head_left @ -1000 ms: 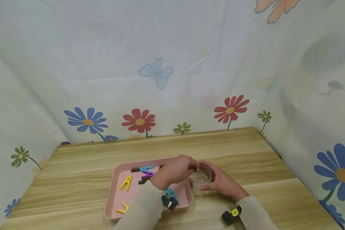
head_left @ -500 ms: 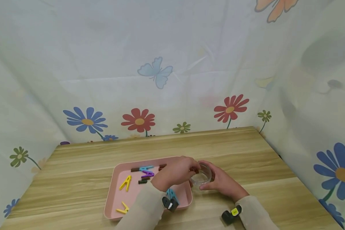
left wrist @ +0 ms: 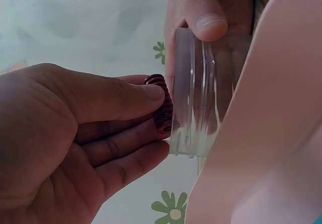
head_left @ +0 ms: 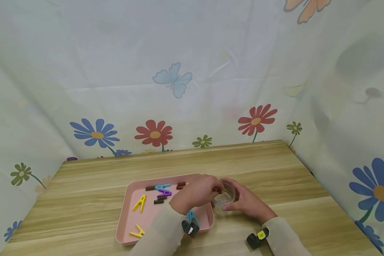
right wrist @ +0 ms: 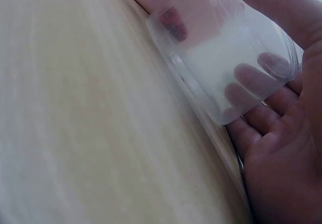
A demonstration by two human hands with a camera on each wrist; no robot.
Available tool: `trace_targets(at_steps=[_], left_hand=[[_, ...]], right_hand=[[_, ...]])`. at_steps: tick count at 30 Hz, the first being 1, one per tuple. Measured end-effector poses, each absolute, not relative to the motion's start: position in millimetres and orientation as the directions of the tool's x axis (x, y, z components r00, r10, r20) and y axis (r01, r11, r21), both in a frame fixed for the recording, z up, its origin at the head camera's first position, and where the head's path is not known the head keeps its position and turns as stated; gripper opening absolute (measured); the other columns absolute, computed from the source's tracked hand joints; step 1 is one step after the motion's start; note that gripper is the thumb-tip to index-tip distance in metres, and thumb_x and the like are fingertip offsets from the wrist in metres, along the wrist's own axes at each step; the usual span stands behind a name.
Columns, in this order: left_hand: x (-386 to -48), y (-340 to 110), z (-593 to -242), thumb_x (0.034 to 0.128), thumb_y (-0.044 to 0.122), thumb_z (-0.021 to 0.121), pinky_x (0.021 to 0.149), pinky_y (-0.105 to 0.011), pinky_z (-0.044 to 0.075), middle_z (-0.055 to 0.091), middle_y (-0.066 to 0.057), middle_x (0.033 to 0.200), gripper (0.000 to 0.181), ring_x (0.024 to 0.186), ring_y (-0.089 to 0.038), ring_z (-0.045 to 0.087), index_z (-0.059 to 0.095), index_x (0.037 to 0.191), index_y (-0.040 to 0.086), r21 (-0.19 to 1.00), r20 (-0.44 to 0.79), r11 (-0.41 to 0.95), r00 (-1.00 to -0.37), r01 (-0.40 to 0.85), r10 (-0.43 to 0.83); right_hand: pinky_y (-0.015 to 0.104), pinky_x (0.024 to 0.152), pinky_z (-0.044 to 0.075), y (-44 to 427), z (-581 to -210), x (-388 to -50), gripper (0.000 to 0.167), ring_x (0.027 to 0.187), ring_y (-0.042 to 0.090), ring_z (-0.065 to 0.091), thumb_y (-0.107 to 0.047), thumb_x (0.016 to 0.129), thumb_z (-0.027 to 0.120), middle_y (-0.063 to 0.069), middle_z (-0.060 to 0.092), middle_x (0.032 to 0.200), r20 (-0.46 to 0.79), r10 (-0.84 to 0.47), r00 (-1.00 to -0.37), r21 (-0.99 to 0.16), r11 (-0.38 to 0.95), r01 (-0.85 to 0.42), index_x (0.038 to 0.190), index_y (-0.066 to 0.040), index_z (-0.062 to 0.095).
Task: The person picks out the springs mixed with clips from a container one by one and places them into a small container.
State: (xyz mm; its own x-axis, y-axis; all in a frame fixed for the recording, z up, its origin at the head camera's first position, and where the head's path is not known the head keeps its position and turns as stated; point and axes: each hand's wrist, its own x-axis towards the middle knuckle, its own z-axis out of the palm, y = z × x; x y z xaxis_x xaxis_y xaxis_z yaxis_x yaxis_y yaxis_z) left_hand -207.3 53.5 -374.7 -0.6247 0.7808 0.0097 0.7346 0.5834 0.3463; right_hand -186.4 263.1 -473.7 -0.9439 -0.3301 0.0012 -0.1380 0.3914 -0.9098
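Filling the background, a pale sheet (head_left: 192, 42) printed with flowers and butterflies hangs behind your wood-grain table (head_left: 249, 160). On the table lies a pink tray (head_left: 128, 217), partly covered by your left forearm. Your right hand (head_left: 248, 201), just beyond the tray's right edge, is half open in a wide curve, thumb and fingers wrapped around the side of a clear jar (head_left: 224, 199). Your left hand (head_left: 198, 192) is over the tray's right part, nearly closed, pinching a dark red spring (left wrist: 161, 103) between thumb and fingers at the jar's mouth; you cannot tell whether the spring touches the rim.

Inside the tray, two yellow clips (head_left: 140, 203) lie well apart toward the left. One light blue clip (head_left: 162, 186) sits near the far wall, close to a purple clip (head_left: 165, 193), and another blue clip (head_left: 191, 216) is partly hidden beside your left wrist. Smallest are the loose springs: a brown spring (head_left: 150, 188) beside the far blue clip, a dark green spring (head_left: 158, 201) below the purple clip, and reddish springs (head_left: 181, 185) near your left hand.
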Motion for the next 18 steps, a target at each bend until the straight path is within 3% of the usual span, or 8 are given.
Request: trace_targets(at_steps=[4,11,18], left_hand=[[-205.6,54.6,-375.3,0.0938,0.012,0.060,0.076,-0.018,0.050,0.070,0.008,0.095,0.018,0.079,0.001,0.058,0.073,0.105,0.015,0.325,0.010,0.584,-0.621,0.744,0.784],[-203.4,56.0,-374.5,0.0935,0.011,0.060,0.070,-0.016,0.047,0.069,0.008,0.092,0.017,0.074,0.001,0.056,0.074,0.103,0.016,0.310,0.004,0.590,-0.621,0.746,0.783],[-203.0,55.9,-375.7,0.0931,0.010,0.060,0.072,-0.018,0.050,0.070,0.006,0.095,0.019,0.071,0.002,0.056,0.073,0.107,0.014,0.329,-0.018,0.604,-0.635,0.726,0.772]], right_hand=[[0.036,0.106,0.039,262.5,-471.7,-185.6,0.090,0.133,0.019,0.044,-0.028,0.073,0.085,-0.005,0.045,0.147,0.006,-0.330,-0.944,-0.906,0.398,-0.145,0.149,-0.021,0.036],[0.043,0.107,0.038,263.4,-472.0,-185.0,0.089,0.134,0.022,0.043,-0.027,0.074,0.084,-0.003,0.044,0.148,0.028,-0.344,-0.939,-0.907,0.386,-0.168,0.149,-0.019,0.035],[0.031,0.106,0.039,263.9,-473.3,-185.7,0.089,0.134,0.022,0.044,-0.025,0.075,0.084,-0.002,0.045,0.148,0.016,-0.350,-0.937,-0.914,0.374,-0.156,0.149,-0.019,0.034]])
